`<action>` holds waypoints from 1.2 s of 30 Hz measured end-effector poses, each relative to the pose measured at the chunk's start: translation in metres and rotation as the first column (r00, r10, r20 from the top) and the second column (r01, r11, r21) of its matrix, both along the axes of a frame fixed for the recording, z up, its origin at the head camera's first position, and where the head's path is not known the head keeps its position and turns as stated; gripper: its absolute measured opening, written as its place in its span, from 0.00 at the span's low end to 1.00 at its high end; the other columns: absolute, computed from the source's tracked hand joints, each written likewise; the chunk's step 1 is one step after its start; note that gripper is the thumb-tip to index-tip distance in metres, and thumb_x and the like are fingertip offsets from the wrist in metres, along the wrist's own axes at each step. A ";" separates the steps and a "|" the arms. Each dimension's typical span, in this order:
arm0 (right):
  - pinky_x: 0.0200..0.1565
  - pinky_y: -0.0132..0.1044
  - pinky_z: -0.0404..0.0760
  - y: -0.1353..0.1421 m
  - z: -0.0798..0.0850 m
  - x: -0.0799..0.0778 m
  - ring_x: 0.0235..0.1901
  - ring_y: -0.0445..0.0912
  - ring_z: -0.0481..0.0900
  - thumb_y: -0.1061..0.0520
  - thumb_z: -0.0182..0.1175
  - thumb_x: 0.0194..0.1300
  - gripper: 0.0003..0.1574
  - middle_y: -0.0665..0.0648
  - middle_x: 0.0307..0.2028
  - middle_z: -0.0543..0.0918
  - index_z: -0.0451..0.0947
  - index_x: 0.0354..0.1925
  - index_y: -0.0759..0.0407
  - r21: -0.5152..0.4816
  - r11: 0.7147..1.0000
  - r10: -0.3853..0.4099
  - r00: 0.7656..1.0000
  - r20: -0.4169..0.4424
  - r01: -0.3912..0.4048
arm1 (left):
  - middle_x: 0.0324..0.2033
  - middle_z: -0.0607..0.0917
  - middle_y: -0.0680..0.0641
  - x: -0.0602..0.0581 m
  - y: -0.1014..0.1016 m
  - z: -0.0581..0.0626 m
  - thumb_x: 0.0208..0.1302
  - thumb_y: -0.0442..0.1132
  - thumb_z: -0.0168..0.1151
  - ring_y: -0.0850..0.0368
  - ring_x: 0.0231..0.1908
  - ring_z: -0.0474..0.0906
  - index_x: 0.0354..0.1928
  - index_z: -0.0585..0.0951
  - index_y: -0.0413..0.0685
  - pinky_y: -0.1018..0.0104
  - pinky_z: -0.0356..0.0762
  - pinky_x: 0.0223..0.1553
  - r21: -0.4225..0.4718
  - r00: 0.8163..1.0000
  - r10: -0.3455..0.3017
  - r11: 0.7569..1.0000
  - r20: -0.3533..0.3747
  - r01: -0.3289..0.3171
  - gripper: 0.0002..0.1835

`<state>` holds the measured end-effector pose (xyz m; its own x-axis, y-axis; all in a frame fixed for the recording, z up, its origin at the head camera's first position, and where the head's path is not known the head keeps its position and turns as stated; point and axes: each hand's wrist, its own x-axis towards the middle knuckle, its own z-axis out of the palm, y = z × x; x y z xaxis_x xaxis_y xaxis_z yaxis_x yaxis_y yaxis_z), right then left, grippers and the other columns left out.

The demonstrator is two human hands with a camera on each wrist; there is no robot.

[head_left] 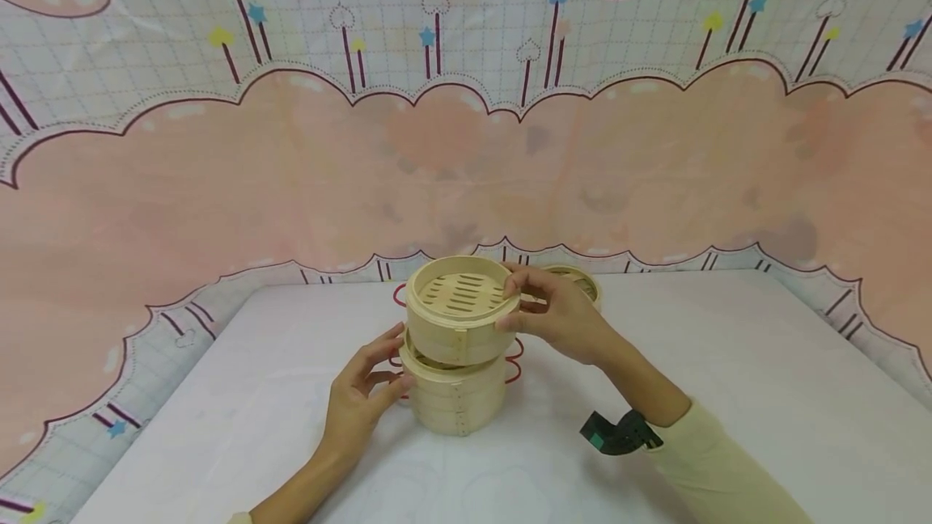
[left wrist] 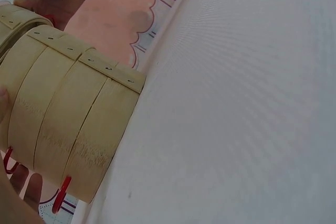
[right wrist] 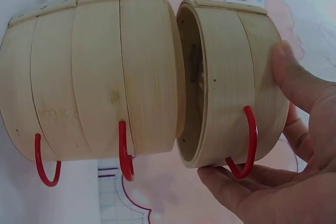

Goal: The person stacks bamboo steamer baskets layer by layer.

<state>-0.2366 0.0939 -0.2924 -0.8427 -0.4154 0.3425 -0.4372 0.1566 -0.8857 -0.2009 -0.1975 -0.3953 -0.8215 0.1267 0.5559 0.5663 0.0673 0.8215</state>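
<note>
My right hand (head_left: 564,314) pinches the rim and side of a small bamboo steamer basket (head_left: 459,340), whose slatted floor shows from above. That basket sits tilted over a stack of bamboo steamer baskets (head_left: 457,407). In the right wrist view, a gap shows between the held basket (right wrist: 228,66) and the stack (right wrist: 100,77), widest toward the top of the picture. My left hand (head_left: 357,386) holds the stack at its left side, thumb in front and fingers reaching behind. Red loop handles (right wrist: 252,140) stick out from the baskets' sides.
Another round bamboo piece (head_left: 586,281) with slats lies behind my right hand, partly hidden by it. The stack stands on a white table (head_left: 728,378). A patterned cloth (head_left: 466,168) hangs behind. A black strap device (head_left: 619,433) is on my right wrist.
</note>
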 end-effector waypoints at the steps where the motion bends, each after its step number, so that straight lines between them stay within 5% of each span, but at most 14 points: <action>1: 0.59 0.44 0.71 0.000 0.000 0.000 0.64 0.53 0.65 0.61 0.71 0.54 0.18 0.58 0.67 0.64 0.72 0.39 0.60 0.004 1.000 0.001 1.000 -0.001 -0.001 | 0.65 0.70 0.46 0.000 0.000 0.000 0.55 0.22 0.65 0.54 0.55 0.72 0.59 0.73 0.37 0.66 0.77 0.46 0.000 1.000 0.000 1.000 -0.001 0.000 0.27; 36: 0.59 0.46 0.71 -0.009 -0.008 0.001 0.68 0.50 0.58 0.60 0.73 0.52 0.18 0.57 0.68 0.63 0.73 0.36 0.58 0.042 0.999 0.008 1.000 0.025 -0.010 | 0.59 0.75 0.45 0.001 0.002 0.001 0.55 0.24 0.67 0.54 0.53 0.73 0.60 0.72 0.40 0.64 0.77 0.46 -0.006 0.999 0.047 0.999 0.014 -0.047 0.29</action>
